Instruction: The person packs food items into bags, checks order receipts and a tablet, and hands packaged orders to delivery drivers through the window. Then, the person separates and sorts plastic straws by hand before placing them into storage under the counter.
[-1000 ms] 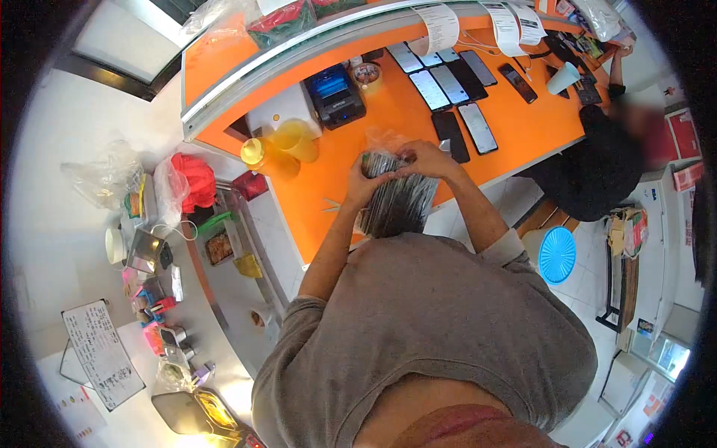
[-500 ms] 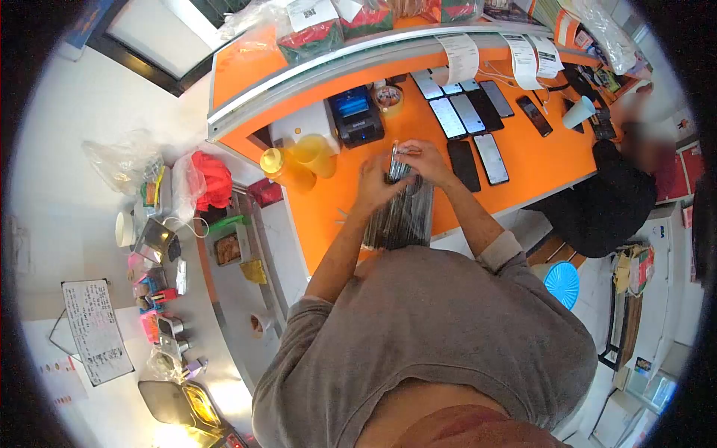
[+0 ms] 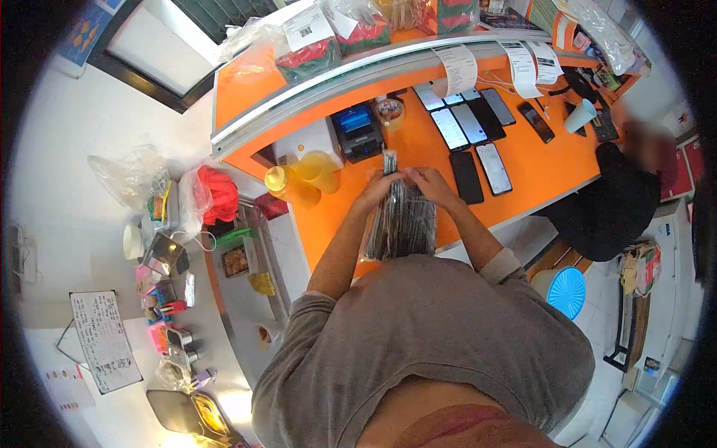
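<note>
A clear plastic bag (image 3: pixel 403 228) packed with long, thin dark sticks, possibly wrapped straws, lies at the counter edge close against my body. My left hand (image 3: pixel 378 190) is closed on the left side of the bag's upper end. From the right, my right hand (image 3: pixel 434 187) pinches the plastic there, its thumb close to my left hand. A few stick ends (image 3: pixel 390 161) poke up past the fingers. Just beyond my hands stands a black receipt printer (image 3: pixel 357 133). Several phones (image 3: pixel 467 123) lie to the right, some with lit screens.
Yellow squeeze bottles (image 3: pixel 287 185) stand left on the orange counter (image 3: pixel 340 224). Paper receipts (image 3: pixel 457 69) hang from the shelf above. A roll of tape (image 3: pixel 389 110) is by the printer, and a pale cup (image 3: pixel 580 116) is farther right. A person in black (image 3: pixel 609 201) sits at the right.
My hands have come down slightly toward me, and my right hand has moved from the raised stick ends to the bag's upper edge. More of the bag shows now.
</note>
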The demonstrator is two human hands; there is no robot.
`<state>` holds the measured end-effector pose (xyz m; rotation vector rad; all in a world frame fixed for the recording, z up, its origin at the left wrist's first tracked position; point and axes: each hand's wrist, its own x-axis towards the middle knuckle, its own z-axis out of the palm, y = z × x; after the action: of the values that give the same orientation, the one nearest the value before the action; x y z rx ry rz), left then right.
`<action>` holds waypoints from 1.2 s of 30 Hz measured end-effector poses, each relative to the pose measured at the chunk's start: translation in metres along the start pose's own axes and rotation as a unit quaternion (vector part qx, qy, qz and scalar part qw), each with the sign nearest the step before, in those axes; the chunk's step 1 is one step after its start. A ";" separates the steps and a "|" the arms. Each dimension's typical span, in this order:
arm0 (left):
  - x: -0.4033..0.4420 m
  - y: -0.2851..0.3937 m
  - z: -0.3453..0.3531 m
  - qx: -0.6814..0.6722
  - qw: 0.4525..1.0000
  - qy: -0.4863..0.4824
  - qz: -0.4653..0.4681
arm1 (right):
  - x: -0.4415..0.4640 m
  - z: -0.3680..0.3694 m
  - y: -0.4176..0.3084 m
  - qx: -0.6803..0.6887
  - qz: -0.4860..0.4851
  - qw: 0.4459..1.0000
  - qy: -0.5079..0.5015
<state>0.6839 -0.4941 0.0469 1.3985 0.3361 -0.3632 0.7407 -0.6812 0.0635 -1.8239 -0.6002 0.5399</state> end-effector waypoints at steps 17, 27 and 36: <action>-0.028 0.017 -0.015 0.299 0.951 0.027 0.079 | 0.037 -0.001 -0.003 -0.108 0.045 0.960 -0.254; -0.042 0.030 -0.019 0.267 0.955 -0.102 0.074 | 0.030 -0.004 -0.042 0.147 0.032 0.975 -0.163; -0.050 0.037 -0.005 0.123 0.992 -0.026 0.022 | 0.018 0.015 -0.036 0.251 -0.143 0.951 0.105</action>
<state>0.6557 -0.4817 0.1009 1.6314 0.2223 -0.4130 0.7395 -0.6487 0.0920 -1.2638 -0.5121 0.2634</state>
